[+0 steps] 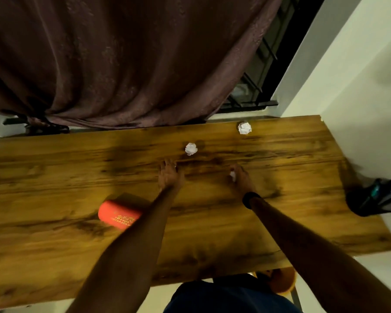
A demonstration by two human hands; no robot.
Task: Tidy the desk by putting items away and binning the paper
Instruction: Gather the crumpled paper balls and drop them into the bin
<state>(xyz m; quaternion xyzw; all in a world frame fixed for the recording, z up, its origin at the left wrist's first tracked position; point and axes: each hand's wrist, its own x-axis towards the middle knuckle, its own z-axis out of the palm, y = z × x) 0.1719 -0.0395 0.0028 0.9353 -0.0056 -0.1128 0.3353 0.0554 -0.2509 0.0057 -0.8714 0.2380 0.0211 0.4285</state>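
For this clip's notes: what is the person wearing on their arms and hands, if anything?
Both forearms are bare, with no sleeves in view. The right arm has a black band around the wrist, just behind the right hand. The left hand shows a small glint on one finger that may be a ring, though blur makes it hard to confirm. No gloves on either hand.

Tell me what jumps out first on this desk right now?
Two white crumpled paper balls lie loose toward the desk's far edge. The right hand pinches a third paper ball mid-desk, the left hand beside it. An orange case lies near-left.
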